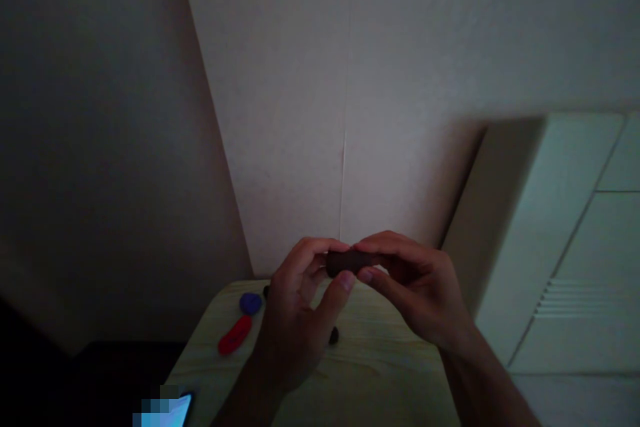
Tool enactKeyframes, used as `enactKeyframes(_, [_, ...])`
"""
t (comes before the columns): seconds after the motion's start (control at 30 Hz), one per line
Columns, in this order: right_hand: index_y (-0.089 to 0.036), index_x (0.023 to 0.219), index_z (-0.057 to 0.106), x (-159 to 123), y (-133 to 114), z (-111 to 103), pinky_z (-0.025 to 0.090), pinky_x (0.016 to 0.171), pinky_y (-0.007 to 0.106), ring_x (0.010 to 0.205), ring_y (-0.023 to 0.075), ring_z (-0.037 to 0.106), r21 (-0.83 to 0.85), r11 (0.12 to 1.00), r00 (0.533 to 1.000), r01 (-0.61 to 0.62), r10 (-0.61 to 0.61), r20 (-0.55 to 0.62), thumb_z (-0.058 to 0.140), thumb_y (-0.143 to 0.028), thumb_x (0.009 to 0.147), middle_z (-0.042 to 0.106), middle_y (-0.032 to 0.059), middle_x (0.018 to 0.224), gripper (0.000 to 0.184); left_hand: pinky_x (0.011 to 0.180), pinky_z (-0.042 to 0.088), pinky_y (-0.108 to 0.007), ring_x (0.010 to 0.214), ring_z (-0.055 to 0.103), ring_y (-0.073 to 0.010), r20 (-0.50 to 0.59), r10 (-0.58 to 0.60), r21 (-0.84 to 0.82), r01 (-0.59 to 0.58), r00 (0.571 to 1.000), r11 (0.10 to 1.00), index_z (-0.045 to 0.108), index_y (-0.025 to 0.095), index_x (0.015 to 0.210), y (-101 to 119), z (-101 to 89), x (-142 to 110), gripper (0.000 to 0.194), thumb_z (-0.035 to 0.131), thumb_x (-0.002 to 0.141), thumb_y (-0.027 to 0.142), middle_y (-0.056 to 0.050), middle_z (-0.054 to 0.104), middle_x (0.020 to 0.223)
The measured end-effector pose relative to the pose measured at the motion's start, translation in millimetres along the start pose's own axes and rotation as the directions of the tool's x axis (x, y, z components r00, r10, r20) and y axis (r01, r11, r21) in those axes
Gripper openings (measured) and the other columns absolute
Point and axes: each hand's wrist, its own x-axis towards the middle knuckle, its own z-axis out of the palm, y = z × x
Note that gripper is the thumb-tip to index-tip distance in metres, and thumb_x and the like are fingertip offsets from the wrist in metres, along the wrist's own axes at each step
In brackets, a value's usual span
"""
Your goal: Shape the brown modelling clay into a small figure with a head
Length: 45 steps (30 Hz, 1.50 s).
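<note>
Pinching a dark roll with both hands, I have it raised over the far part of the pale wooden table in the head view. Its long axis runs crosswise, from my left hand to my right hand, close to level across the view; the rounded left end shows between my left thumb and fingers, while the right end goes in behind my right fingers, so I cannot tell its shape. Each grip is a narrow one, thumb below and index finger above, parted only by the roll's thickness, with my two sets of fingertips near each other around its middle. Beyond it stands the light wall, and to the right is the white panelled furniture, well apart from the roll. Down on the left side of the tabletop, near its curved edge, lie a blue piece and a red piece; a small dark piece sits just beside my left hand, lower than the roll, and a lit screen, partly pixelated, shows at the bottom left.
</note>
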Motion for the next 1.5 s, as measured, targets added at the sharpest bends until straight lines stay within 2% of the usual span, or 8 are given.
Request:
enactKeyframes(0.1, [-0.029,0.113,0.082,0,1,-2,0.064,0.088,0.033,0.100,0.0192,0.073,0.001,1.000,0.999,0.022,-0.022,0.049,0.081,-0.013,0.089,0.077,0.0065,0.108,0.029,0.078,0.061,-0.024,0.085,0.073,-0.0155,-0.036,0.016,-0.006,-0.016,0.999,1.000,0.075,0.021,0.101,2,0.5,3,0.010,0.075,0.092,0.026,-0.004,0.076,0.095])
enactKeyframes(0.2, [-0.029,0.120,0.079,0,2,-2,0.065,0.093,0.034,0.103,0.0195,0.074,0.056,0.997,0.998,-0.046,0.043,0.049,0.083,-0.016,0.087,0.076,0.0064,0.112,0.035,0.081,0.062,-0.023,0.093,0.073,-0.0163,-0.091,0.096,0.056,-0.091,0.991,0.994,0.078,0.021,0.093,3,0.4,5,0.004,0.077,0.090,0.021,-0.004,0.075,0.098])
enactKeyframes(0.33, [-0.027,0.112,0.082,1,0,-2,0.067,0.082,0.028,0.092,0.0174,0.077,0.003,0.998,0.998,-0.060,0.060,0.025,0.083,-0.019,0.088,0.080,0.0053,0.100,0.025,0.089,0.061,-0.022,0.100,0.073,-0.0158,-0.069,0.174,0.129,-0.164,0.982,0.978,0.080,0.023,0.094,-2,-0.5,2,0.008,0.078,0.089,0.017,-0.003,0.075,0.102])
enactKeyframes(0.5, [-0.029,0.111,0.083,1,-1,-4,0.064,0.086,0.025,0.096,0.0159,0.075,-0.051,0.998,0.999,0.049,-0.048,0.018,0.080,-0.011,0.090,0.078,0.0052,0.104,0.028,0.090,0.063,-0.027,0.101,0.076,-0.0181,-0.026,0.057,0.035,-0.056,0.998,0.998,0.075,0.026,0.118,-11,-1.2,3,0.028,0.078,0.090,0.023,-0.005,0.076,0.114])
enactKeyframes(0.77, [-0.030,0.118,0.080,1,4,-6,0.064,0.089,0.024,0.098,0.0156,0.075,0.014,1.000,0.999,-0.006,0.005,0.050,0.084,-0.016,0.087,0.077,0.0041,0.106,0.035,0.083,0.063,-0.021,0.094,0.077,-0.0163,-0.068,0.108,0.122,-0.099,0.992,0.988,0.082,0.023,0.102,-5,-2.2,6,0.014,0.078,0.089,0.019,-0.003,0.078,0.100])
enactKeyframes(1.03, [-0.029,0.112,0.083,1,1,-5,0.062,0.088,0.022,0.097,0.0144,0.074,-0.029,0.998,0.999,0.047,-0.047,0.017,0.082,-0.011,0.088,0.078,0.0042,0.104,0.029,0.085,0.064,-0.023,0.098,0.077,-0.0174,-0.038,0.041,-0.044,-0.042,0.998,0.998,0.080,0.025,0.110,-8,-0.1,5,0.023,0.081,0.087,0.022,-0.005,0.077,0.109])
enactKeyframes(1.3, [-0.031,0.118,0.081,1,6,-6,0.063,0.089,0.020,0.098,0.0134,0.075,0.010,1.000,0.998,-0.006,0.005,0.062,0.082,-0.012,0.089,0.078,0.0031,0.105,0.034,0.084,0.062,-0.018,0.093,0.077,-0.0139,-0.049,0.119,0.054,-0.116,0.992,0.992,0.085,0.027,0.104,-7,-3.6,6,0.023,0.083,0.084,0.016,-0.002,0.078,0.098])
enactKeyframes(1.5, [-0.031,0.112,0.082,0,6,-6,0.061,0.090,0.021,0.101,0.0137,0.072,-0.019,0.997,0.997,0.073,-0.073,0.024,0.082,-0.008,0.087,0.077,0.0032,0.108,0.034,0.084,0.065,-0.025,0.094,0.078,-0.0179,-0.048,0.018,-0.047,-0.021,0.999,0.999,0.082,0.024,0.106,-12,-2.2,8,0.021,0.082,0.086,0.023,-0.005,0.077,0.104])
